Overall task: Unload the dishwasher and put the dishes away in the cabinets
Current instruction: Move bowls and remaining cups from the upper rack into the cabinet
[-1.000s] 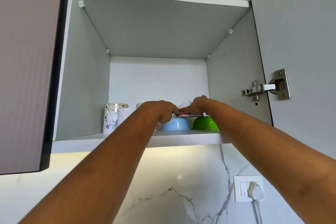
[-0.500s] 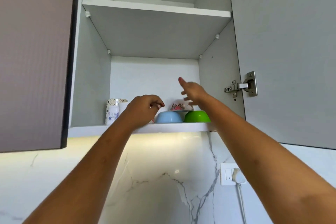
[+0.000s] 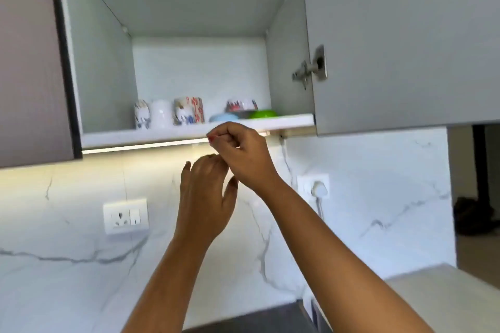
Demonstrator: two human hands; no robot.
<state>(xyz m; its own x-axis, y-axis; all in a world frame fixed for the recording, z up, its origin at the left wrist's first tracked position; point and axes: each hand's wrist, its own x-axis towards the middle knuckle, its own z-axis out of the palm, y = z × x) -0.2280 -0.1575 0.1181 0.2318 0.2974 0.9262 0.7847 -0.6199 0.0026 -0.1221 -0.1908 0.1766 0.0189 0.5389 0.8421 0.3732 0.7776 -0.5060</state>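
Note:
The open wall cabinet's bottom shelf (image 3: pixel 286 120) holds a patterned mug (image 3: pixel 188 110), a white cup (image 3: pixel 161 113) and a floral cup (image 3: pixel 142 114) on the left. On the right lie an upturned blue bowl (image 3: pixel 223 117) and a green bowl (image 3: pixel 262 113), with a patterned bowl (image 3: pixel 240 105) resting on top of them. My left hand (image 3: pixel 204 197) hangs below the shelf, fingers apart and holding nothing. My right hand (image 3: pixel 243 154) is just under the shelf's front edge, fingers curled loosely, with nothing in it.
The cabinet door (image 3: pixel 405 40) stands open on the right with its hinge (image 3: pixel 311 69) showing. A dark closed door (image 3: pixel 29 62) is on the left. The marble backsplash carries a wall socket (image 3: pixel 125 216) and a plugged outlet (image 3: pixel 315 186). A countertop (image 3: pixel 446 295) lies lower right.
Both hands have let go of the patterned bowl, left on the blue and green bowls, and dropped out of the cabinet to below the shelf. The view has tilted downward.

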